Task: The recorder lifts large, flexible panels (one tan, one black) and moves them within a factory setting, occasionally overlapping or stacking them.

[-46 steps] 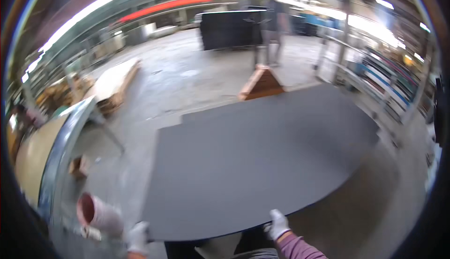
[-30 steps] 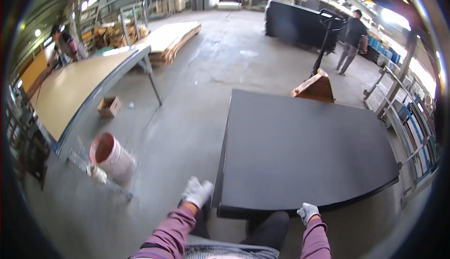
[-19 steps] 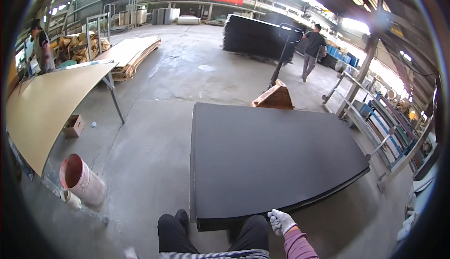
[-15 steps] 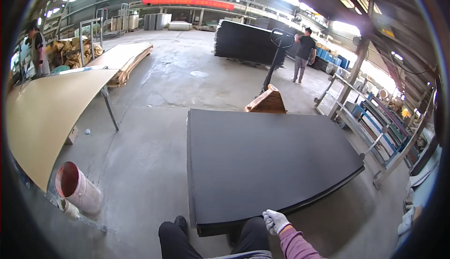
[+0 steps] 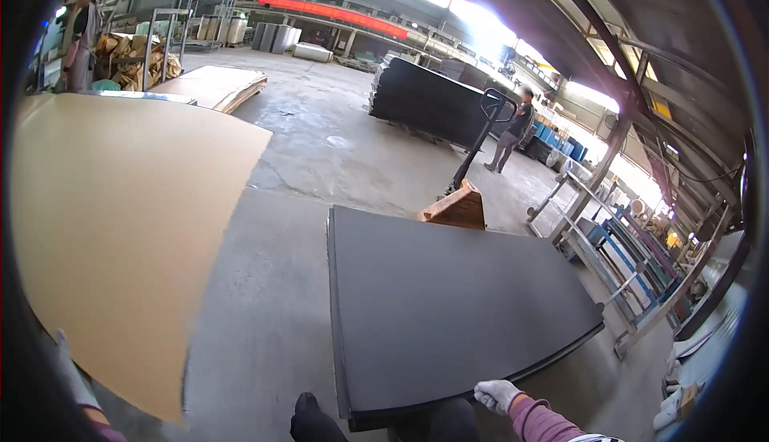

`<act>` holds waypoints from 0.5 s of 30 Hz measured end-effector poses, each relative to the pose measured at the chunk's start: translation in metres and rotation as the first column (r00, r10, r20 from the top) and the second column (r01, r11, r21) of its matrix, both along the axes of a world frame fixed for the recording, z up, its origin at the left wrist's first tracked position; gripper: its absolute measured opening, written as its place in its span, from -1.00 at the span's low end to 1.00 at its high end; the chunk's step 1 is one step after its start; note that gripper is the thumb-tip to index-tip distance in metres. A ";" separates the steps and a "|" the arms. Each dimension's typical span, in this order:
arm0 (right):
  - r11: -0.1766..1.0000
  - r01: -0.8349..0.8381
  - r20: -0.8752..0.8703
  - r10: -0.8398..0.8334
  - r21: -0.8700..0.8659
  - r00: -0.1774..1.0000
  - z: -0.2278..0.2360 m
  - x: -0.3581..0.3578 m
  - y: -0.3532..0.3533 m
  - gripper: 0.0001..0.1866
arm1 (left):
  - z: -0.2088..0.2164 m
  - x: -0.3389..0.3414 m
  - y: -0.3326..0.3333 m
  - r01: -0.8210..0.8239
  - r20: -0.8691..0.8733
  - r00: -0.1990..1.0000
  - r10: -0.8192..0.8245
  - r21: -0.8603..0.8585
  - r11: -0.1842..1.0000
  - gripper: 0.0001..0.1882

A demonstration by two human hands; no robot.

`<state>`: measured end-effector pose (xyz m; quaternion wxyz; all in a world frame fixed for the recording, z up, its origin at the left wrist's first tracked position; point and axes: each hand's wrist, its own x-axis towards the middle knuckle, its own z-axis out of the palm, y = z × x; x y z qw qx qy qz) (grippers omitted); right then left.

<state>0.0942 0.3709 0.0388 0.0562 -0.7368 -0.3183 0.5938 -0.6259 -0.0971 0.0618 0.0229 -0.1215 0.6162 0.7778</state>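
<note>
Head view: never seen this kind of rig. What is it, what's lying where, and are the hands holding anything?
No robot: these are a person's gloved hands, seen by a head-worn fisheye camera looking down, so straight edges bend. In front lies a stack of dark sheets, with a pallet jack at its far end. A large tan sheet spans the left. The left hand is at the tan sheet's edge; the right hand, fingers curled, is by the stack's near edge. Neither grip can be confirmed.

Smooth matt dark sheet (image 5: 456, 314), five o'clock; smooth matt tan sheet (image 5: 128, 202), nine o'clock; concrete floor (image 5: 276, 282), glossy patches toward eleven o'clock; knitted cloth glove (image 5: 495, 394), five o'clock.
</note>
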 end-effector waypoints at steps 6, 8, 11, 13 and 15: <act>0.988 -0.153 0.125 0.152 0.002 0.980 0.005 -0.004 -0.021 -0.77 | -0.209 0.002 -0.002 0.010 0.187 0.982 0.009 -0.096 0.995 -0.55; 0.976 -0.211 0.189 0.219 -0.057 0.957 0.008 -0.015 -0.014 -0.75 | -0.266 0.027 0.001 0.008 0.257 0.966 0.031 -0.148 0.989 -0.55; 0.954 -0.295 0.322 0.266 0.044 0.909 0.024 -0.050 -0.017 -0.75 | -0.330 0.078 0.006 0.033 0.362 0.931 0.045 -0.207 0.978 -0.55; 0.941 -0.339 0.351 0.326 -0.026 0.878 0.022 -0.059 -0.013 -0.74 | -0.357 0.110 0.014 0.072 0.424 0.905 0.036 -0.236 0.969 -0.56; 0.924 -0.382 0.295 0.367 -0.011 0.882 0.018 -0.073 -0.014 -0.73 | -0.379 0.145 0.018 0.108 0.489 0.872 0.024 -0.240 0.965 -0.56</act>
